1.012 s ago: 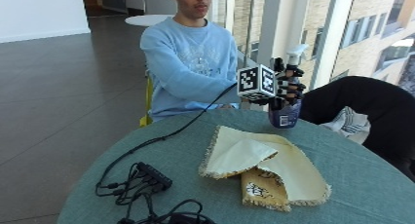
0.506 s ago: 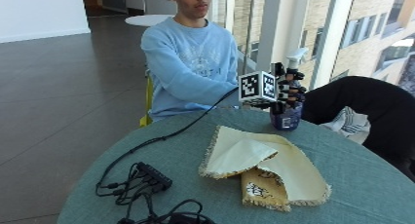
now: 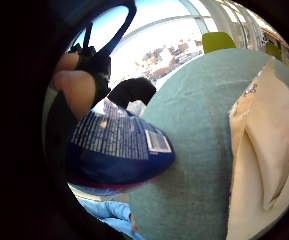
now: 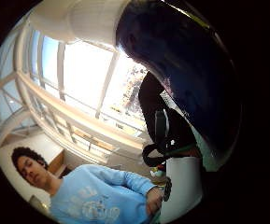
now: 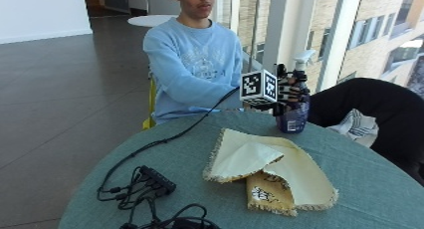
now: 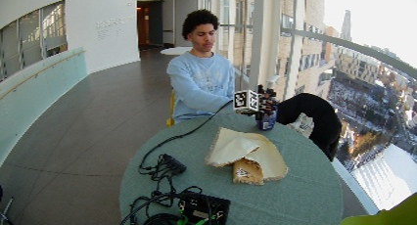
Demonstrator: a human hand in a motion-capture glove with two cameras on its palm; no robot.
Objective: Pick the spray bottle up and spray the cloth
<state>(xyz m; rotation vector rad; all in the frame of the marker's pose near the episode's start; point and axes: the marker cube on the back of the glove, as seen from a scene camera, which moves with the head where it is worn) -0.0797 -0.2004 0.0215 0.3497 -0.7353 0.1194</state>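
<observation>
blue spray bottle (image 5: pixel 293 112) with a white trigger head stands at the far edge of the counter (image 5: pixel 371 189), base on or just off the green cover, cannot tell which. gloved right hand (image 5: pixel 289 91) is at its neck, fingers (image 5: pixel 283 89) curled round the upper body below the trigger. little-finger palm view shows the bottle's labelled lower part (image 3: pixel 116 150) close to the palm over the green cover, a bare fingertip against it.

cream fringed cloth (image 5: pixel 265 167) lies folded near the counter centre, about 7 o'clock from the bottle in the outside view, well apart from it. a second patterned piece (image 5: pixel 268 191) pokes out under it at 6 o'clock.

step in hand: the pickup, grasp looks made, lift barely begun if at all. next move, as a judgement: raise the bottle, bring it toward the cloth, turn the nozzle down at it, put a finger on the trigger and squeeze. nozzle direction is hard to read here.

black cables (image 5: pixel 142 186) lie at the near left, out of the path.
</observation>
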